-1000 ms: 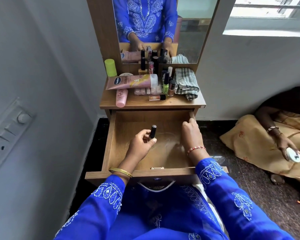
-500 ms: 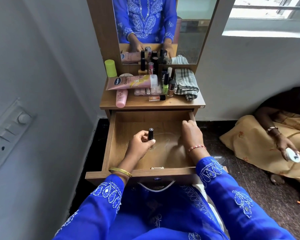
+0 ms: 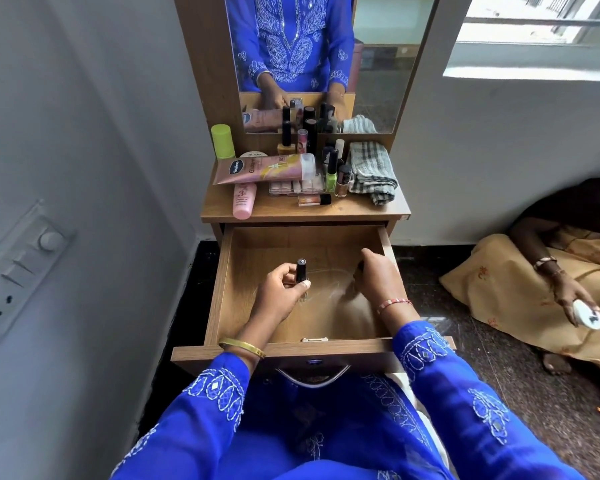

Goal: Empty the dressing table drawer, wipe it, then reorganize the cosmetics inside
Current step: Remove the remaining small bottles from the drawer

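Note:
The wooden drawer (image 3: pixel 222 282) stands pulled out, its floor bare except for pale scuff marks and a small beige piece (image 3: pixel 314 339) by the front wall. My left hand (image 3: pixel 281 292) grips a small bottle with a black cap (image 3: pixel 301 270), held upright just above the drawer floor near the middle. My right hand (image 3: pixel 378 277) is inside the drawer by the right wall with its fingers curled down. Something dark shows at its fingertips, and I cannot tell whether it holds it. Several cosmetics crowd the tabletop (image 3: pixel 388 211): a pink tube (image 3: pixel 264 168), a pink bottle (image 3: pixel 245 201), nail polishes (image 3: pixel 331 176) and a lip tube (image 3: pixel 314 200).
A folded checked cloth (image 3: pixel 373 173) lies on the tabletop's right side and a green cylinder (image 3: pixel 222 142) stands at its back left, below the mirror (image 3: pixel 378 64). A person (image 3: pixel 568 292) sits on the floor at right. A switchboard (image 3: pixel 18 268) is on the left wall.
My left hand has turned the black-capped bottle upright and lowered it toward the drawer floor. My right hand has shifted slightly away from the drawer's back right corner.

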Tool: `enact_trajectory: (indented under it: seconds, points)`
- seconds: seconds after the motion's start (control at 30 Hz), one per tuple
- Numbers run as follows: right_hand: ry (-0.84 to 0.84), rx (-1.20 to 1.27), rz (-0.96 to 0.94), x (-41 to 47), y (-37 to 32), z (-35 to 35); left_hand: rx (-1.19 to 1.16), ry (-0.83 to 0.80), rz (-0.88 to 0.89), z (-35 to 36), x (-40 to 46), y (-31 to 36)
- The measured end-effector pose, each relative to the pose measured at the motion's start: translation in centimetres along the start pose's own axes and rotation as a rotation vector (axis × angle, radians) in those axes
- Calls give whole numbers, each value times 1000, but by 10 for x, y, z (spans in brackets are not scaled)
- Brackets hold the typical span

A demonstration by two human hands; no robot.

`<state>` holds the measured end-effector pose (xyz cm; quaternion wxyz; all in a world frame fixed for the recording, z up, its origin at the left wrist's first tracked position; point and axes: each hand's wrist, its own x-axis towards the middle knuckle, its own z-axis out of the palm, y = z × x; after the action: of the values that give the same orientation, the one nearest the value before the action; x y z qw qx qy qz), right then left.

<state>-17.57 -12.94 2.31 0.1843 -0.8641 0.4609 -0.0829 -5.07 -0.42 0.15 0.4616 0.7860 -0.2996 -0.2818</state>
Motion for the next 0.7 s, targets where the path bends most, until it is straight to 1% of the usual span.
enact_trajectory:
  seconds: [0.1,0.17,0.3,0.4,0.53,0.7]
  points:
    - [-46,77,-58,-1,-11,-1,-51,35,32,-2,-1,3]
    - [-52,137,-114,-1,-21,-4,-65,98,62,-6,-2,6]
    - [19,269,-244,8,-49,-18,-56,265,110,-29,6,13]
    - [96,332,-326,21,-76,-33,-110,359,155,-55,22,20]
    - [129,347,-365,43,-109,-46,-139,483,109,-90,44,35]
    - [97,297,-338,68,-138,-43,-158,515,60,-117,70,31]
